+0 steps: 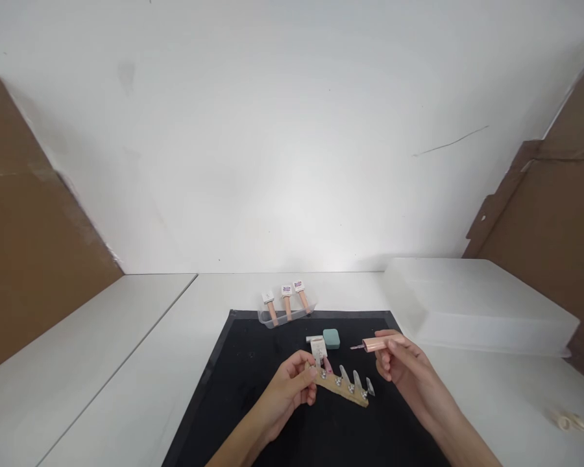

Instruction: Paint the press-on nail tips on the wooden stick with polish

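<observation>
My left hand (pixel 291 388) grips the left end of a tan nail tip stand (pixel 343 387), a strip with several false nails on silver mounts. One false nail (pixel 328 366) near my fingers is pink; the ones to the right, such as the clear nail (pixel 357 379), look see-through. In my right hand (pixel 403 362) is a pink-handled nail polish brush (pixel 377 344), its bristles pointing left, above the strip and apart from it. A white nail polish bottle (pixel 318 347) stands just behind the strip, partly hidden. Touching its back right is a mint-green square object (pixel 331 338).
Three pink-handled polish bottles (pixel 287 299) lean in a clear tray (pixel 290 318) behind the black mat (pixel 243 363). A white translucent box (pixel 477 305) stands at right, with small pale rings (pixel 570 421) nearer. Cardboard panels (pixel 34 214) flank both sides; a white wall rises behind.
</observation>
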Demonstrator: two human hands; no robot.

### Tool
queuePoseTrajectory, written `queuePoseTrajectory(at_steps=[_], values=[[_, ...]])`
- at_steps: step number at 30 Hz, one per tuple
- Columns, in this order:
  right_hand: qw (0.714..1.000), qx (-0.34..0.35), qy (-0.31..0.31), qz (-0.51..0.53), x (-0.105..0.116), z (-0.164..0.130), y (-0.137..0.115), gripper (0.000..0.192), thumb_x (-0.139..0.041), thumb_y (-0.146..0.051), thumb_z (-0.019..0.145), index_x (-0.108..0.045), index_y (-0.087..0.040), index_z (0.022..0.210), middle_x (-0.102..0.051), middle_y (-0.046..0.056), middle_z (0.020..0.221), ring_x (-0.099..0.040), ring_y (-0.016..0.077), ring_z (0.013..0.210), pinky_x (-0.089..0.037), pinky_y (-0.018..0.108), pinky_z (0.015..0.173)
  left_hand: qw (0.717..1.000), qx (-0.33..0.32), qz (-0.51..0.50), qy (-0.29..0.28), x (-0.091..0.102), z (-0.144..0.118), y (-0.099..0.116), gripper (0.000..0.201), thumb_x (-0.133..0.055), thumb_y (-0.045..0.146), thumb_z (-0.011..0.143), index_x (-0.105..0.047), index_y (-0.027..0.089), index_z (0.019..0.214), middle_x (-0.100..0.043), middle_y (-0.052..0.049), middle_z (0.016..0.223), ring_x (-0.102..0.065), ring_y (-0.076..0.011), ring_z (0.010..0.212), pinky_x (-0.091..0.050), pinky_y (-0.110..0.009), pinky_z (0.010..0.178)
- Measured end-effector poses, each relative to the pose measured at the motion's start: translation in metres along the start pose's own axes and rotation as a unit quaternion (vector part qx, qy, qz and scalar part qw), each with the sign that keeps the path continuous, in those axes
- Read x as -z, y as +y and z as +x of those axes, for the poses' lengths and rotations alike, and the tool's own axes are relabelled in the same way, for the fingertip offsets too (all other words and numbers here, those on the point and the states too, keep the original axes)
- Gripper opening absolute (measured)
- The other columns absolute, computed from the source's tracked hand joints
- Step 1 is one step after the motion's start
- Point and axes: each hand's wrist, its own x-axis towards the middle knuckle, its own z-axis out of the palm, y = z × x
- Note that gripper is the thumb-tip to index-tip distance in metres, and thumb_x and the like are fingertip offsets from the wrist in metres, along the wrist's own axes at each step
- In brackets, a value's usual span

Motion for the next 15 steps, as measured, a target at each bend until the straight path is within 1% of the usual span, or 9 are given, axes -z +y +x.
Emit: queuePoseTrajectory(at_steps=[5, 9, 15], values=[[1.000, -0.001, 0.000, 0.006, -0.0012, -0.0004, -0.0009, 0.023, -0.074, -0.037, 0.069, -0.069, -0.018, 0.081, -0.052, -0.002, 0.052, -0.041, 0.0116, 0.049, -0.033, 0.023, 0.044, 1.000, -0.004, -0.007, -0.004, 0.0001, -0.0018, 0.0011, 0.031, -0.074, 0.038, 0.064, -0.052, 0.017, 0.073, -0.052, 0.005, 0.054, -0.041, -0.0057, 0.046, -0.028, -0.022, 0.049], [1.000, -0.003, -0.003, 0.004, -0.0024, -0.0014, -0.0022, 0.023, -0.073, -0.037, 0.071, -0.069, -0.017, 0.081, -0.052, -0.002, 0.053, -0.042, 0.0120, 0.049, -0.033, 0.024, 0.044, 1.000, -0.006, -0.019, -0.007, 0.0001, -0.0036, 0.0034, 0.028, -0.072, 0.036, 0.066, -0.053, 0.017, 0.073, -0.053, 0.004, 0.057, -0.041, -0.0048, 0.047, -0.028, -0.021, 0.049], [1.000, 0.000, -0.005, 0.010, -0.0023, -0.0014, -0.0026, 0.023, -0.074, -0.037, 0.069, -0.069, -0.017, 0.081, -0.052, -0.002, 0.052, -0.042, 0.0117, 0.048, -0.034, 0.023, 0.044, 0.998, -0.013, -0.053, -0.013, 0.0051, -0.0007, 0.0032, 0.025, -0.070, 0.033, 0.069, -0.051, 0.018, 0.074, -0.049, 0.006, 0.058, -0.040, -0.0045, 0.048, -0.029, -0.019, 0.049]])
